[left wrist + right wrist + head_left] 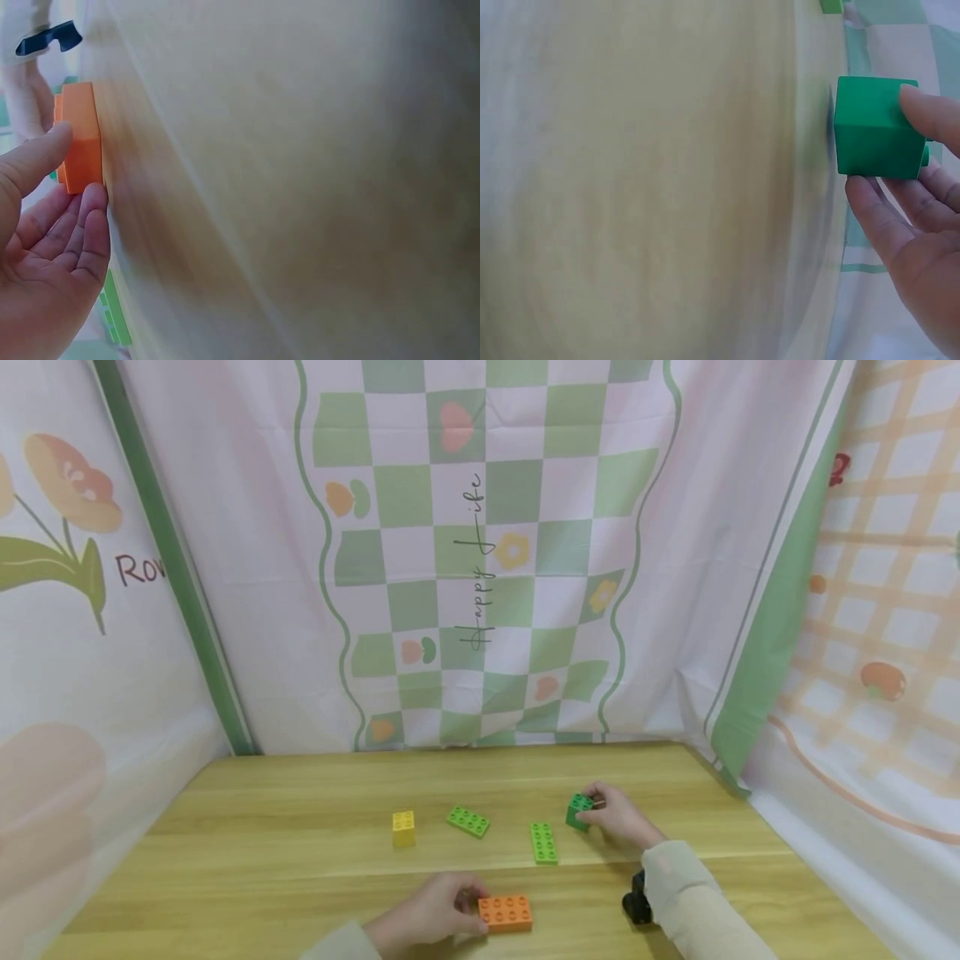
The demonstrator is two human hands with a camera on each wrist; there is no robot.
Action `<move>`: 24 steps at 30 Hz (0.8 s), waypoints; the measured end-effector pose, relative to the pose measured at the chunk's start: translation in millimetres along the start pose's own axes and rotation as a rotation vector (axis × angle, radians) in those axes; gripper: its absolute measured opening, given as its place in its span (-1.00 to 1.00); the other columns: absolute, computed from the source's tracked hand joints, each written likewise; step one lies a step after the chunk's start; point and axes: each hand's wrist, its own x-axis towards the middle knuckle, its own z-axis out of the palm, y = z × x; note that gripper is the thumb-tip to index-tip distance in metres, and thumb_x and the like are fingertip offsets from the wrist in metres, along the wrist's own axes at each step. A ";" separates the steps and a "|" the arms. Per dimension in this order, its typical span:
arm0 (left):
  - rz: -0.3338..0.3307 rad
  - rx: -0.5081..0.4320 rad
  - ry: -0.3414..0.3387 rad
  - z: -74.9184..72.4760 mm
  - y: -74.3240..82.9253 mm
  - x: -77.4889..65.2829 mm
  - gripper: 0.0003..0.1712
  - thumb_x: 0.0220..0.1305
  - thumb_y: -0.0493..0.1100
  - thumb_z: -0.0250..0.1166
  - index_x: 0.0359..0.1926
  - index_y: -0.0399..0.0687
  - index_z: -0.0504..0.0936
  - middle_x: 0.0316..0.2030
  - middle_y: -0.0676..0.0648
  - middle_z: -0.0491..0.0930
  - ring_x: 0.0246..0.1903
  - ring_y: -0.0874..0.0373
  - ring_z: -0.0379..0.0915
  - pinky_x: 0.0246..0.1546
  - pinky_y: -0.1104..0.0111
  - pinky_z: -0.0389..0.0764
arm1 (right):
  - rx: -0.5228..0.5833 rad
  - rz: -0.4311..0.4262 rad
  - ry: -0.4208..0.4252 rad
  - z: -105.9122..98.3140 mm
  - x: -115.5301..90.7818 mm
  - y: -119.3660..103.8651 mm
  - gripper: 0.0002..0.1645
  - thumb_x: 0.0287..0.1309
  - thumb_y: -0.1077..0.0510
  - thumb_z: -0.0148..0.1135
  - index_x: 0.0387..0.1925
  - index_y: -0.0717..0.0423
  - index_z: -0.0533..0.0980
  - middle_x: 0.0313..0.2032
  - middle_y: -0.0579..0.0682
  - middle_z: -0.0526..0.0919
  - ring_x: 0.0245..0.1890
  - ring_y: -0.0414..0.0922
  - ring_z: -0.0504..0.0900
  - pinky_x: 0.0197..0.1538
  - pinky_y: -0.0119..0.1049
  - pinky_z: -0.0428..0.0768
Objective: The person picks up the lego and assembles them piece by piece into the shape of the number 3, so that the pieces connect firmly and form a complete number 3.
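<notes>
In the head view my left hand [442, 908] holds an orange toy brick [506, 914] by its left end, studs up, near the front of the table. The left wrist view has the thumb on one side of the orange brick [81, 139] and the fingertips at its end. Farther back on the right, my right hand [617, 814] pinches a dark green brick [579, 811] between thumb and fingers. Close up in the right wrist view, the green brick [877, 127] shows smooth faces, with a stud peeking out near the fingers.
Two flat light green bricks, one angled brick [468, 822] and one lengthwise brick [543, 843], lie mid-table. A yellow brick [403, 829] stands left of them. A black device [637, 900] sits at the right wrist. Printed curtains [480, 610] surround the wooden table [300, 810].
</notes>
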 end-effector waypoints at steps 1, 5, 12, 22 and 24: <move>0.001 0.000 0.000 0.1 0.1 0.1 -0.72 0.01 -0.30 0.38 -0.18 -0.12 0.60 -0.41 0.12 0.51 -0.46 0.26 0.39 -0.45 0.43 0.44 | 0.001 -0.004 0.000 -0.3 -0.8 -1.1 -0.60 0.08 0.19 0.27 -0.09 0.32 0.40 -0.19 0.08 0.50 -0.11 0.04 0.48 -0.07 -0.04 0.46; -0.005 0.000 0.003 0.5 0.4 0.1 -0.72 0.02 -0.30 0.38 -0.18 -0.10 0.61 -0.41 0.12 0.51 -0.46 0.25 0.39 -0.45 0.43 0.43 | -0.001 -0.015 0.003 -2.2 -4.3 -8.0 -0.58 0.09 0.17 0.27 -0.07 0.32 0.40 -0.17 0.09 0.50 -0.09 0.05 0.48 -0.07 -0.03 0.45; -0.025 -0.013 0.012 1.3 1.0 0.2 -0.72 0.00 -0.31 0.38 -0.19 -0.09 0.61 -0.42 0.10 0.51 -0.46 0.23 0.39 -0.46 0.42 0.43 | 0.014 -0.061 -0.005 -4.8 -5.9 -17.2 -0.56 0.10 0.20 0.26 -0.03 0.35 0.38 -0.16 0.12 0.51 -0.09 0.09 0.49 -0.05 -0.03 0.47; -0.034 -0.011 0.014 1.6 0.7 -0.4 -0.71 0.00 -0.30 0.39 -0.18 -0.09 0.61 -0.40 0.09 0.51 -0.44 0.22 0.40 -0.44 0.41 0.44 | 0.065 -0.123 -0.040 -5.0 -12.5 -33.3 -0.52 0.10 0.16 0.27 -0.02 0.36 0.38 -0.20 0.08 0.53 -0.15 0.02 0.52 -0.17 -0.15 0.53; -0.037 -0.005 0.015 1.6 0.8 -0.2 -0.71 0.00 -0.30 0.39 -0.18 -0.09 0.61 -0.41 0.10 0.51 -0.44 0.22 0.40 -0.44 0.41 0.44 | 0.075 -0.141 -0.053 -4.7 -15.2 -36.5 -0.51 0.10 0.15 0.27 -0.01 0.37 0.38 -0.20 0.09 0.53 -0.15 0.03 0.52 -0.16 -0.14 0.53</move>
